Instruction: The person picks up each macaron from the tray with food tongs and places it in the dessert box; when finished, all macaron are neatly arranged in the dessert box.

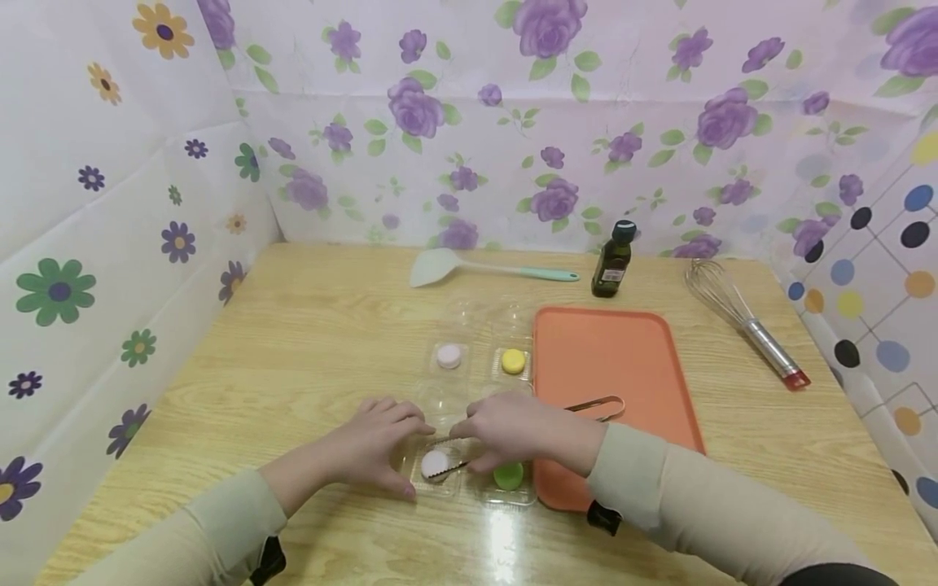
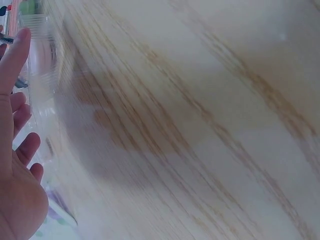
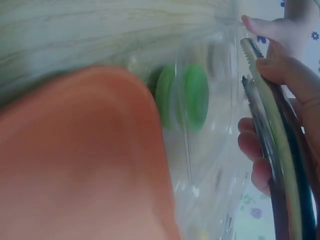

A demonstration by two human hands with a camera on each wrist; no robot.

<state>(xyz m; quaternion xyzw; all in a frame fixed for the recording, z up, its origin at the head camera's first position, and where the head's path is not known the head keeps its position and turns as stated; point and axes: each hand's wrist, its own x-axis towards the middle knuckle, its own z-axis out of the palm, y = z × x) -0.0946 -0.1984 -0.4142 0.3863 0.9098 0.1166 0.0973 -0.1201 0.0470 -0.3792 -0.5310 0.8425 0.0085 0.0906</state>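
My right hand holds metal tongs with serrated tips, their looped end over the orange tray. The tips are on either side of a pale pink macaron at the near left of a clear plastic macaron tray. My left hand is spread beside that tray's left edge, thumb and fingertips close around the pink macaron's compartment. A green macaron sits at the near right, partly under my right hand in the head view. Farther back are a lilac macaron and a yellow macaron.
The orange tray adjoins the plastic tray on the right. Behind lie a white spatula with a mint handle and a dark glass bottle standing upright. A wire whisk rests at the right. Patterned sheets enclose the wooden table.
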